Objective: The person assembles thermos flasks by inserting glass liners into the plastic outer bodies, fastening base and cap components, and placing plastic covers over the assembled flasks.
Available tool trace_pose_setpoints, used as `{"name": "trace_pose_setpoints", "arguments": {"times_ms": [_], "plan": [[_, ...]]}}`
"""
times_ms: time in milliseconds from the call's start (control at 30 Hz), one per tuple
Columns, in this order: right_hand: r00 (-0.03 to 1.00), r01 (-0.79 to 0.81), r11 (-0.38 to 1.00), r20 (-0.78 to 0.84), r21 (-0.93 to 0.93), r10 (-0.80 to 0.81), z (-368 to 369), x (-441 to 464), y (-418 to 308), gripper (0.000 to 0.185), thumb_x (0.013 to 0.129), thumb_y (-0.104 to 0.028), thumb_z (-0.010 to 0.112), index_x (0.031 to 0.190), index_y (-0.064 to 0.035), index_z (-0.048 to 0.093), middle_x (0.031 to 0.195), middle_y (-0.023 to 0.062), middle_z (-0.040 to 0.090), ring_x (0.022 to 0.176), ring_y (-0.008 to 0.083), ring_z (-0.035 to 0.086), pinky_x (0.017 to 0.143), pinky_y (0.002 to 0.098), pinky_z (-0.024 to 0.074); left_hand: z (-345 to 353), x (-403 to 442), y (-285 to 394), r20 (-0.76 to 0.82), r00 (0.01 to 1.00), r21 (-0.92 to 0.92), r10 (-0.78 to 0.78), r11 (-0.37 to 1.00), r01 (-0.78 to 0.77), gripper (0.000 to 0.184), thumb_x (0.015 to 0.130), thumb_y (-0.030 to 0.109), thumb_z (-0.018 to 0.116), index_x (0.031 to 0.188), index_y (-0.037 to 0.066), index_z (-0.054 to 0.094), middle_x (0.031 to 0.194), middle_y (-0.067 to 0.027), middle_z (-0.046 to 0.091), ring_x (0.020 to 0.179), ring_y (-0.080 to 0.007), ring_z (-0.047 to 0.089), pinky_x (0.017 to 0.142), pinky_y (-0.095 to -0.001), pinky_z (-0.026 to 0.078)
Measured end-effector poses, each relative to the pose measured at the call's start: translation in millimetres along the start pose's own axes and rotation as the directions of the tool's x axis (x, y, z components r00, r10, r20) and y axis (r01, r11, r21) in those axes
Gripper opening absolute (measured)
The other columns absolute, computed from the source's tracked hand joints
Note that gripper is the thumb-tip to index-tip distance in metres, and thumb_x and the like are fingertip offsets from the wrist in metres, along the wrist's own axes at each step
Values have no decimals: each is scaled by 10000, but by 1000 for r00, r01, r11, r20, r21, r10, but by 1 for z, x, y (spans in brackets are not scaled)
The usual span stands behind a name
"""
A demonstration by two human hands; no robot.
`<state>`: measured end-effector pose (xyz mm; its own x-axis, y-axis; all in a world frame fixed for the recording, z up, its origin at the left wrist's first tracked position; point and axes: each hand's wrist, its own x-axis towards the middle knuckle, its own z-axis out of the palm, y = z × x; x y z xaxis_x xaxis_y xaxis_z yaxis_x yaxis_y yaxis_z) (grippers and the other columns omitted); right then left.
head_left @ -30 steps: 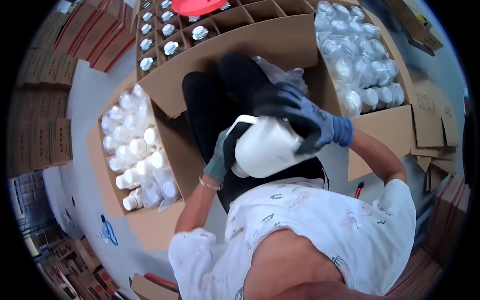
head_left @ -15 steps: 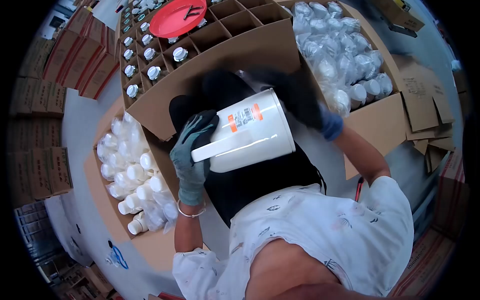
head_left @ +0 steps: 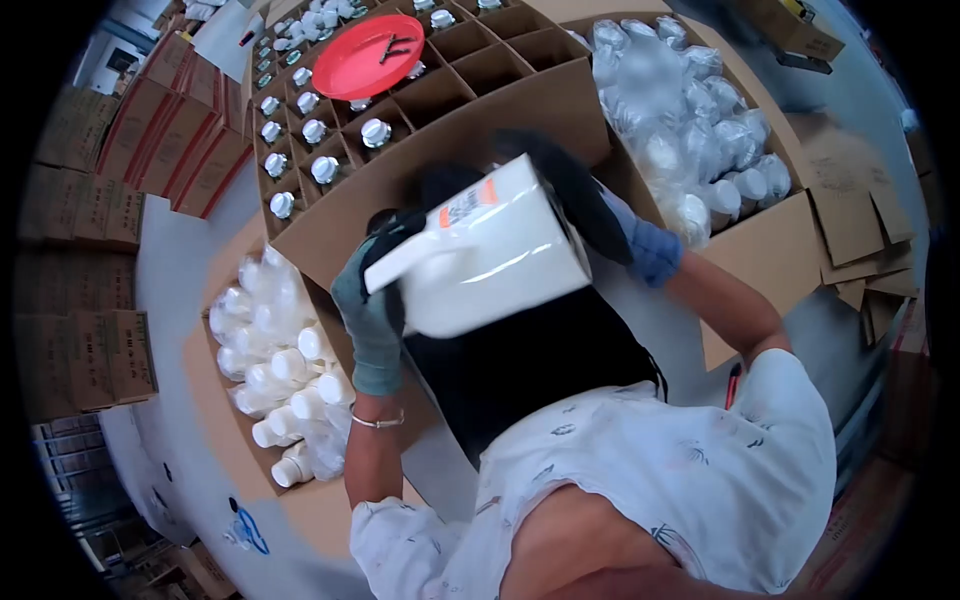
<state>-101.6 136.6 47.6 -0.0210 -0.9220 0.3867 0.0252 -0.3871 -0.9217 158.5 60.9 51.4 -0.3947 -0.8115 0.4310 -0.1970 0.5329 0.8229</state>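
Note:
A glossy white jug [head_left: 500, 265] with a side handle and an orange-and-white barcode sticker lies tilted above my lap. My left hand [head_left: 370, 290], in a grey-green glove with dark fingers, is closed around its left end by the handle. Up against the jug's right end is my right hand [head_left: 590, 205], in a dark glove with a blue cuff. It is blurred and its fingers are partly hidden behind the jug. Just beyond stands a divided carton [head_left: 460, 145] holding several white-topped containers [head_left: 325, 169] in its cells.
A red plate [head_left: 350, 65] with small black pieces rests on the divided carton. To the left, a carton holds white-capped items [head_left: 290, 365] in plastic; another at right holds plastic-wrapped items [head_left: 700, 120]. Flattened cardboard [head_left: 845, 215] lies right, and stacked boxes [head_left: 170, 120] stand left.
The jug has turned, so its sticker sits higher and further left. My right hand has come in against the jug's right end. The camera view has shifted slightly.

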Motion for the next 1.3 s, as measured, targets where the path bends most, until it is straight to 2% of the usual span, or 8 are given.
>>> {"name": "trace_pose_setpoints", "arguments": {"times_ms": [200, 233, 300, 667, 767, 867, 1067, 1300], "plan": [[868, 485, 700, 387, -524, -312, 15, 31, -21, 717, 853, -390, 623, 1419, -33, 365, 1424, 158, 362, 1303, 257, 384, 1079, 369, 321, -8, 4, -10, -134, 986, 13, -100, 995, 103, 293, 894, 152, 516, 1042, -56, 659, 955, -120, 698, 890, -179, 645, 837, -317, 490], [979, 124, 982, 177, -144, -98, 22, 28, -14, 679, 872, -378, 607, 1412, -40, 372, 1408, 147, 385, 1285, 240, 405, 1059, 361, 347, -8, 3, -1, -189, 981, 77, -48, 995, 64, 299, 883, 145, 506, 1041, -57, 660, 978, -136, 704, 942, -218, 656, 909, -350, 474], [915, -404, 838, 184, 367, 360, 24, 22, -2, 564, 934, -411, 538, 1379, -101, 388, 1280, 84, 472, 1214, 208, 450, 1036, 344, 369, -4, 4, 5, -169, 980, 178, 106, 981, -75, 317, 888, 145, 467, 1037, -43, 675, 1025, -147, 704, 974, -229, 658, 907, -345, 484], [979, -130, 987, -148, 91, 142, -34, 44, 50, 524, 1013, -391, 391, 1419, -59, 383, 1416, 80, 450, 1274, 210, 457, 1071, 378, 360, -56, 14, -20, 12, 997, -220, 76, 973, -72, 290, 849, 115, 499, 997, -69, 667, 1046, -177, 683, 1000, -276, 646, 962, -415, 467], [986, -136, 983, -79, 121, 146, -74, -21, 151, 479, 932, -173, 577, 1381, -74, 445, 1379, 115, 477, 1242, 233, 484, 1051, 345, 387, -47, 50, 32, 537, 776, 237, 331, 824, -515, 212, 814, 210, 622, 927, 47, 699, 1009, -102, 694, 1015, -304, 640, 1009, -496, 424], [987, -160, 776, -73, -610, 145, -75, -46, 114, 320, 908, -267, 612, 1138, -44, 609, 1104, 157, 611, 1032, 287, 587, 892, 377, 473, -9, 38, 33, 716, 651, 335, 252, 694, -637, 351, 731, 305, 676, 1009, 91, 692, 1119, -85, 660, 1148, -311, 571, 1060, -505, 370], [782, -464, 708, -621, -533, 45, -268, -129, 174, 360, 872, -277, 628, 1142, -40, 612, 1028, 157, 647, 964, 250, 621, 872, 353, 481, 14, -39, -24, 494, 869, 421, 20, 869, -259, 835, 749, 599, 656, 1377, 77, 479, 1482, -209, 323, 1387, -430, 242, 1133, -507, 206], [388, -790, -372, -867, -487, 311, -385, -157, 196, 796, 746, -627, 602, 1319, -86, 493, 1342, 216, 491, 1255, 384, 450, 1043, 524, 316, 29, -39, -2, 269, 939, 205, -214, 965, 162, 472, 831, 308, 640, 1210, 27, 629, 1486, -217, 326, 1369, -393, 316, 1094, -467, 301]]}}
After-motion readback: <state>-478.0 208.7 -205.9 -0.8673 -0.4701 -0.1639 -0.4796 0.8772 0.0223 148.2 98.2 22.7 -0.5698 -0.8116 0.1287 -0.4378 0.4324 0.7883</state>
